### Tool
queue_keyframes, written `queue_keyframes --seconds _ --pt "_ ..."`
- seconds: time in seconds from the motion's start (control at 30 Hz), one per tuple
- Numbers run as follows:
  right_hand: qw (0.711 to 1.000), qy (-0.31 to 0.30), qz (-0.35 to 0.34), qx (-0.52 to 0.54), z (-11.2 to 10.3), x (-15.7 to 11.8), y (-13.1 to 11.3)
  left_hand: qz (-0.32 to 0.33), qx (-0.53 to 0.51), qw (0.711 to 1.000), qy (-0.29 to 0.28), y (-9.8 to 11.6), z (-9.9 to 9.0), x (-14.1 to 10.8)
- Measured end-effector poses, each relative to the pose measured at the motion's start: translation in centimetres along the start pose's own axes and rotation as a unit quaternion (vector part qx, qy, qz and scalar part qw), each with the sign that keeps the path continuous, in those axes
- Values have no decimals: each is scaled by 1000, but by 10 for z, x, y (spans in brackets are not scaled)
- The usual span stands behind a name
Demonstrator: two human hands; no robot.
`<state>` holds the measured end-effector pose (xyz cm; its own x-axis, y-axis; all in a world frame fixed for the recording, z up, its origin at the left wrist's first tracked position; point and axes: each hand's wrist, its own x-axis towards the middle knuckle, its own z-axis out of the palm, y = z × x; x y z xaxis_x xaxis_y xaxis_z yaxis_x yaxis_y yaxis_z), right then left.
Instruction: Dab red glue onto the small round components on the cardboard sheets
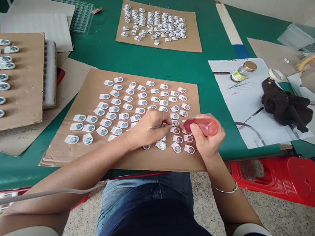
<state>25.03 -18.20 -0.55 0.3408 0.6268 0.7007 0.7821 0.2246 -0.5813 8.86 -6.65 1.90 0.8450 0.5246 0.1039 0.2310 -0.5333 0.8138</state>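
Note:
Thin metal tweezers are gripped in my left hand, their tip pointing right over a cardboard sheet. My right hand is wrapped round a red, translucent squeeze bottle, tilted with its narrow end to the left. The bottle's end and the tweezers' tip come close together above a small white round piece with a dark printed emblem. Many like it lie in rows on the sheet, each with a white tab. My left hand and forearm hide some of them.
Another cardboard sheet of similar pieces lies at the back; a third rests raised at left. On the right are printed paper, a small glass jar and black cloth. A red stool stands below the table edge.

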Motion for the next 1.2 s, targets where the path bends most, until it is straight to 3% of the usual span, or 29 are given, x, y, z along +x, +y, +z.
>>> queue_keyframes --seconds 0.23,0.37,0.47,0.6,0.73,0.83,0.93,1.1,1.2 --pt "1000 4 17 11 1 -2 0 6 -3 1000 1 -1 1 0" --pt "986 72 117 98 -4 6 1 -1 -8 1000 12 0 0 1" --pt "954 113 185 209 -14 32 5 -24 -25 999 32 7 -8 4" --pt "943 49 176 278 -22 83 22 -50 -30 996 65 19 -26 9" --pt "899 -18 230 372 -1 115 47 18 44 998 37 19 -31 12" --pt "866 -58 261 422 22 114 52 27 76 996 28 14 -23 7" --pt "855 -7 296 425 34 104 49 9 95 994 60 12 -14 3" --pt "901 11 260 348 31 89 53 35 110 993 39 11 -2 9" --pt "927 26 215 306 24 86 53 57 126 989 55 10 5 11"
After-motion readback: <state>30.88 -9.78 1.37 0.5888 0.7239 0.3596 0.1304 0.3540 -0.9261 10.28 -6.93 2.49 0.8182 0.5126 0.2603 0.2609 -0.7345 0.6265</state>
